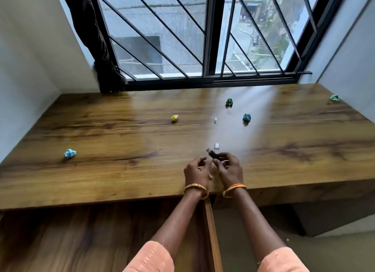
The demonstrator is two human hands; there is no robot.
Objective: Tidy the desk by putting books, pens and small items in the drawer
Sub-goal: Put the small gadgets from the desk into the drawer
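Gripping a small dark stick-shaped item (pixel 212 154), the right hand (pixel 230 168) pinches its near end between curled fingers (pixel 222 157) just above the front part of the desk (pixel 121 133). The item is short and slim; its long axis runs up and to the left, away from the person, with a lighter tip at the far end. What it is exactly is too blurred to tell. The left hand (pixel 196 170) hovers just beside it, fingers loosely curled and holding nothing, close to the right hand but not touching the item.

The desk is a broad slab with a glossy wood-grain finish, dark knots and streaks running across it. A drawer (pixel 210 227) of the same wood stands pulled out below its front edge.

Five crumpled paper balls lie well apart on the desk: one light blue (pixel 70 153) at the left, one yellow (pixel 175 117) near the middle, two dark green (pixel 229 102) (pixel 246 117) toward the back, and one pale green (pixel 334 98) at the far right. Two small white blocky pieces also rest there, one (pixel 217 145) just beyond the hands and one (pixel 215 120) farther back.

Each wrist wears bangles (pixel 195 187), and peach sleeves (pixel 150 259) cover the upper arms.
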